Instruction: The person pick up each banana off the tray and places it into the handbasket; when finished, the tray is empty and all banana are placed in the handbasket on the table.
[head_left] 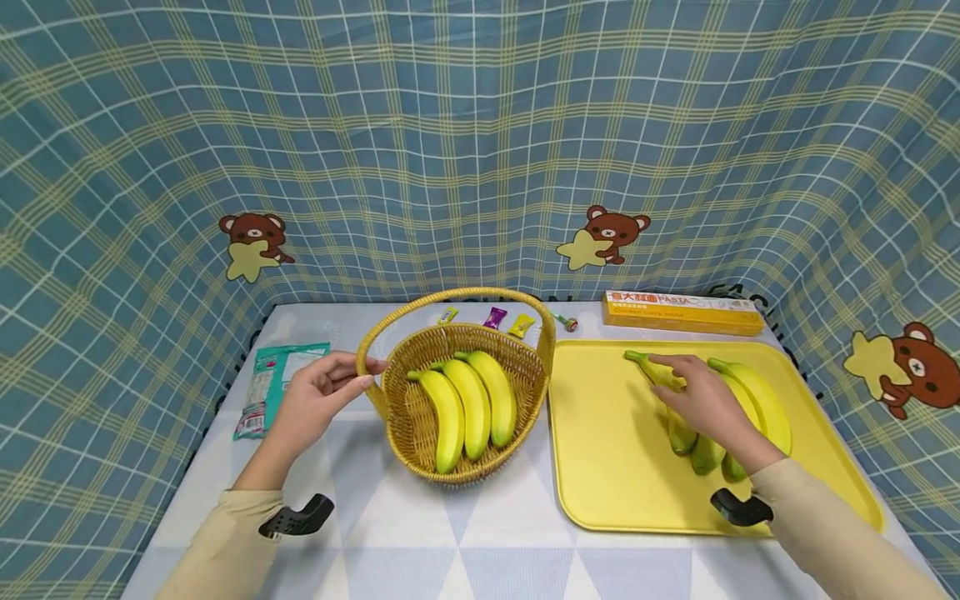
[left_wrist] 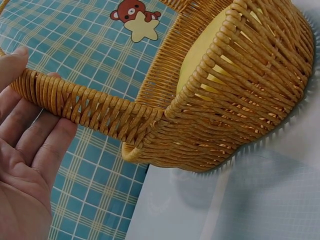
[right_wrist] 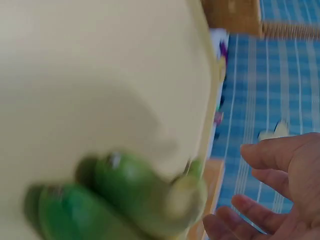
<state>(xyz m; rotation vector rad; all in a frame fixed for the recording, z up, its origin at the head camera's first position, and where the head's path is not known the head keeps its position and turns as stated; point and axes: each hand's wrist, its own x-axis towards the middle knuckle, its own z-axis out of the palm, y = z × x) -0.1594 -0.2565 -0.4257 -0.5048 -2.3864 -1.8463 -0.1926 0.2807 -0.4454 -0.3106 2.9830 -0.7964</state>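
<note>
A wicker basket (head_left: 420, 450) with a tall arched handle stands in the middle of the table, three bananas (head_left: 468, 408) lying side by side in it. My left hand (head_left: 318, 400) holds the left side of the basket's handle (left_wrist: 95, 107), thumb on one face and fingers behind. To the right, several more bananas (head_left: 765, 400) lie together on a yellow tray (head_left: 607, 467). Over them hovers my right hand (head_left: 705, 400), its fingers spread and slightly bent with nothing between them. Blurred banana ends (right_wrist: 125, 185) show below that hand in the right wrist view.
Behind the tray lies an orange and white pasta box (head_left: 682, 313). A teal packet (head_left: 273, 387) is left of the basket. Small wrapped sweets (head_left: 495, 317) and a lollipop (head_left: 567, 322) lie behind it. Plaid cloth (head_left: 450, 167) walls the back and sides.
</note>
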